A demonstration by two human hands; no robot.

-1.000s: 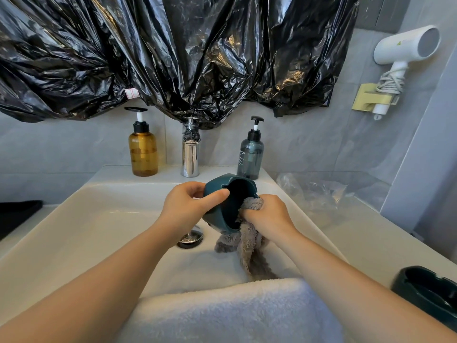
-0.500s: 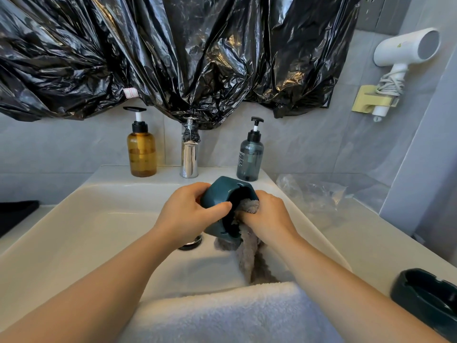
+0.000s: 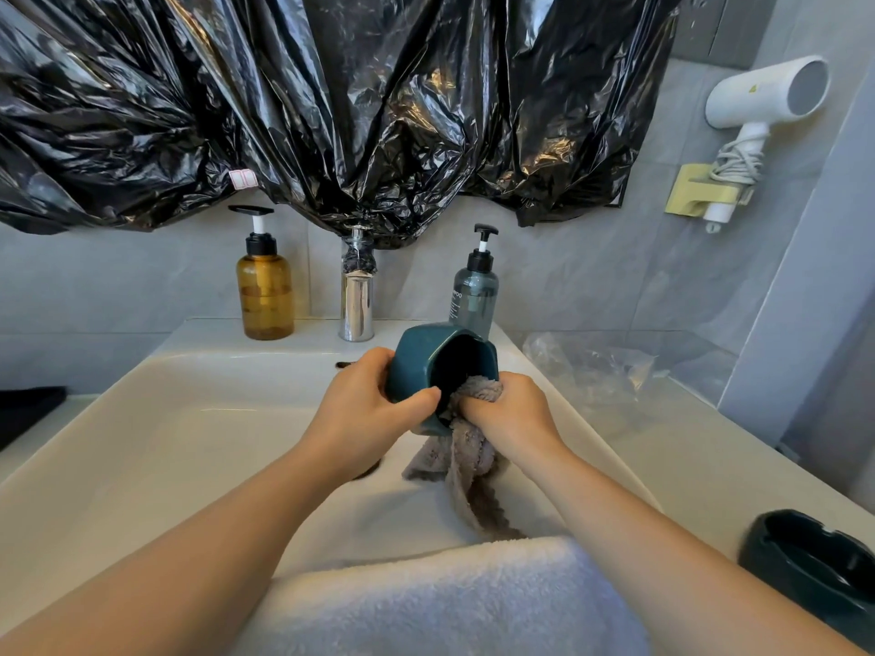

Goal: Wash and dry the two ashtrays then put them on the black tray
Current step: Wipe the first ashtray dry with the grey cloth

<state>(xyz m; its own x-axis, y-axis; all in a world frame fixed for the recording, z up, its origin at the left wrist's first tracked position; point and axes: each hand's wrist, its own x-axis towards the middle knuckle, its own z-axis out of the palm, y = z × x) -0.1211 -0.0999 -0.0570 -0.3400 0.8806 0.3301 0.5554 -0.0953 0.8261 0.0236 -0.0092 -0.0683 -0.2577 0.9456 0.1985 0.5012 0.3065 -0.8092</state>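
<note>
My left hand (image 3: 367, 404) grips a dark teal ashtray (image 3: 438, 359) on its side above the white sink (image 3: 142, 442), its hollow turned toward me. My right hand (image 3: 513, 411) is closed on a grey cloth (image 3: 466, 459), pressing a bunch of it into the ashtray's lower hollow; the rest of the cloth hangs down into the basin. A second dark ashtray (image 3: 814, 561) rests on the counter at the lower right, partly cut off by the frame edge. A black tray (image 3: 26, 411) shows only as a dark corner at the far left.
A white towel (image 3: 450, 603) lies over the sink's front edge. Behind the basin stand an amber pump bottle (image 3: 264, 288), a chrome tap (image 3: 356, 295) and a grey pump bottle (image 3: 474, 288). Clear plastic wrap (image 3: 592, 366) lies on the right counter. A hair dryer (image 3: 757, 101) hangs on the wall.
The ashtray has been turned in my left hand, and my right hand has worked the cloth around inside it. Both hands stay above the basin.
</note>
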